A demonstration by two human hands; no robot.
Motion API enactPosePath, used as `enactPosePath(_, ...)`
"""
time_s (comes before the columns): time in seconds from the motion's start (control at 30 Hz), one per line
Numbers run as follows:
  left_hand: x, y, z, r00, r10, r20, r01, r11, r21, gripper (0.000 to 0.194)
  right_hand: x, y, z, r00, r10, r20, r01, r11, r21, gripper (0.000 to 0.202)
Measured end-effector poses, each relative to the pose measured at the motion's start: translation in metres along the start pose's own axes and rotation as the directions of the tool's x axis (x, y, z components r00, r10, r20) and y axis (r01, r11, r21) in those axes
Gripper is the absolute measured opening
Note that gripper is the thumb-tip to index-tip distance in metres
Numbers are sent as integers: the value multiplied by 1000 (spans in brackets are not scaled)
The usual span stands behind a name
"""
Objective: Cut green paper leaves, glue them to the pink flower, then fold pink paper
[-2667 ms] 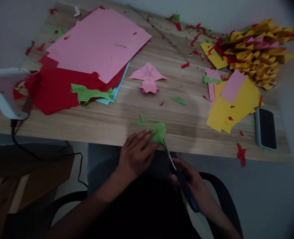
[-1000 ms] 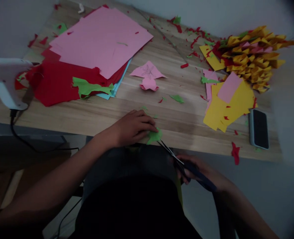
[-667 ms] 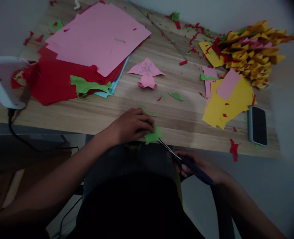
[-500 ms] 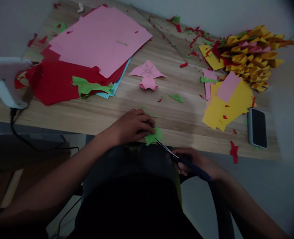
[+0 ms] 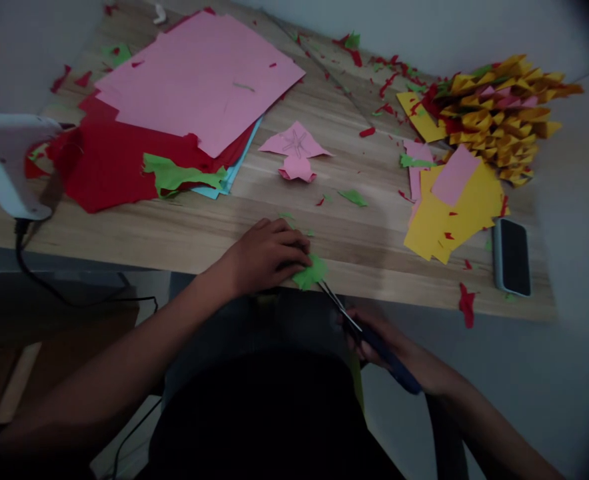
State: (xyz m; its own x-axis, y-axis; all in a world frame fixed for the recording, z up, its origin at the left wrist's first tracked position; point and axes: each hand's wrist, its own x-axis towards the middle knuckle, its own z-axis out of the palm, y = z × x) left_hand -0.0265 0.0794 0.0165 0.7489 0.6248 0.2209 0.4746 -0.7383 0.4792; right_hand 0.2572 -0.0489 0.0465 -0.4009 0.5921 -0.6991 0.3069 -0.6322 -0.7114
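Note:
My left hand point(image 5: 274, 253) is at the front edge of the wooden table, its fingers closed on a small green paper piece point(image 5: 312, 272). Dark-handled scissors point(image 5: 384, 353) are held in my right hand point(image 5: 379, 340), just off the table edge. Their blades are slightly apart, with the tips at the lower right edge of the green paper. Small green scraps lie just above my left fingers. Farther back sit a pink paper piece with a drawn star-like figure point(image 5: 296, 141) and a small folded pink shape point(image 5: 297, 168).
Pink sheets point(image 5: 199, 80) overlap red paper point(image 5: 124, 167) at the left, beside a white glue gun point(image 5: 17, 160) with a cord. A yellow folded-paper piece point(image 5: 499, 120), yellow sheets point(image 5: 449, 207) and a phone point(image 5: 513, 257) are at the right. Red and green scraps lie scattered behind.
The scissors and my right hand have shifted slightly down and right, and the blades have opened a little. The lower tip of the green paper looks smaller. My left hand is nearly still.

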Motion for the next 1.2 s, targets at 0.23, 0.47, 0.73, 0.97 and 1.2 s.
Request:
enactPosePath(0.23, -4, 29, 9, 961, -212, -179, 235, 965, 116, 17, 4, -3, 32, 988, -14, -157, 35, 991, 130, 58)
enactPosePath(0.47, -6, 43, 21, 897, -349, -273, 386, 918, 94, 18, -4, -4, 50, 968, -1, -251, 36, 991, 132, 52)
enactPosePath(0.73, -7, 45, 22, 885, -360, -296, 403, 910, 98, 16, 9, -14, 64, 956, 34, -290, 27, 978, 205, 56)
enactPosePath(0.97, -8, 47, 18, 885, -394, -249, 422, 904, 72, 20, 22, -16, 62, 950, 30, -311, 36, 978, 206, 59)
enactPosePath(1.2, -9, 47, 17, 881, -405, -244, 429, 902, 53, 20, 25, -17, 67, 912, 120, -393, -10, 963, 271, 53)
